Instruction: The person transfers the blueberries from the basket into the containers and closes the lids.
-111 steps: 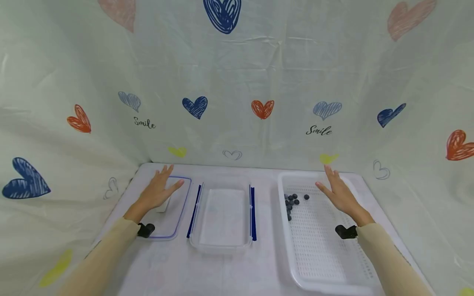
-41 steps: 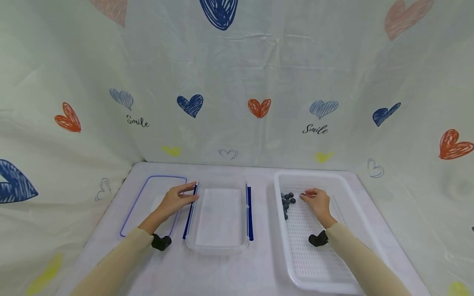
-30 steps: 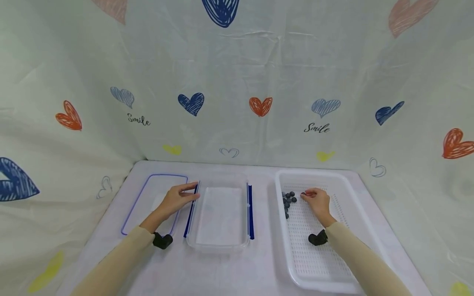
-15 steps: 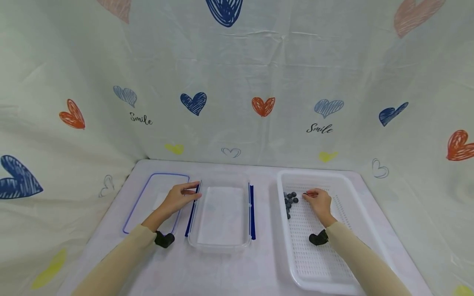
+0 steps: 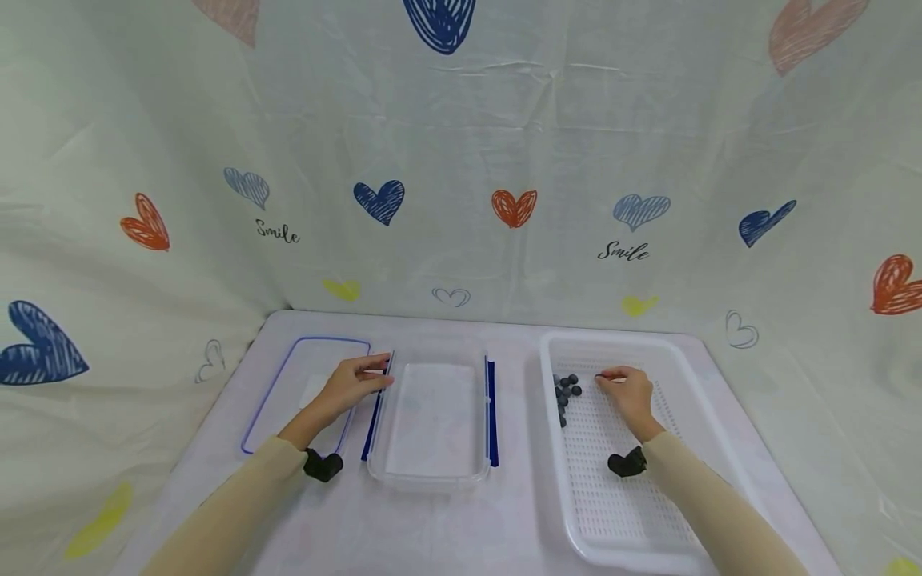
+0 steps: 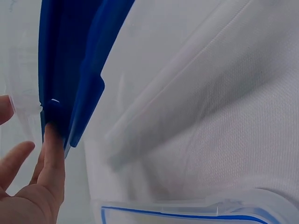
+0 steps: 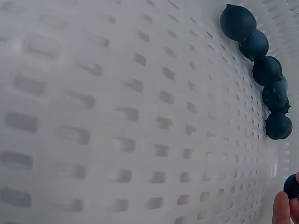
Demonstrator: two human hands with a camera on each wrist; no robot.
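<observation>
In the head view my left hand (image 5: 346,392) holds the left side of a clear plastic food container (image 5: 428,480), fingertips and thumb at its rim. The left wrist view has one finger against the lowered blue locking flap (image 6: 70,65). Inside a white perforated basket (image 5: 612,520) on the right, my right hand (image 5: 628,396) pinches a single blueberry (image 7: 291,185) between thumb and fingers. A group of dark blueberries (image 7: 273,95) lies along the basket's left wall, a little left of my right hand.
A clear lid with a blue seal (image 5: 270,392) lies flat at the left, partly behind my left forearm. A white cloth covers the table (image 5: 432,536). Behind it hangs a heart-printed curtain (image 5: 446,128).
Both hands were raised with fingers spread; they have come down, the left onto the container's side, the right onto the lone blueberry. Lately the right hand has shifted slightly rightward with it.
</observation>
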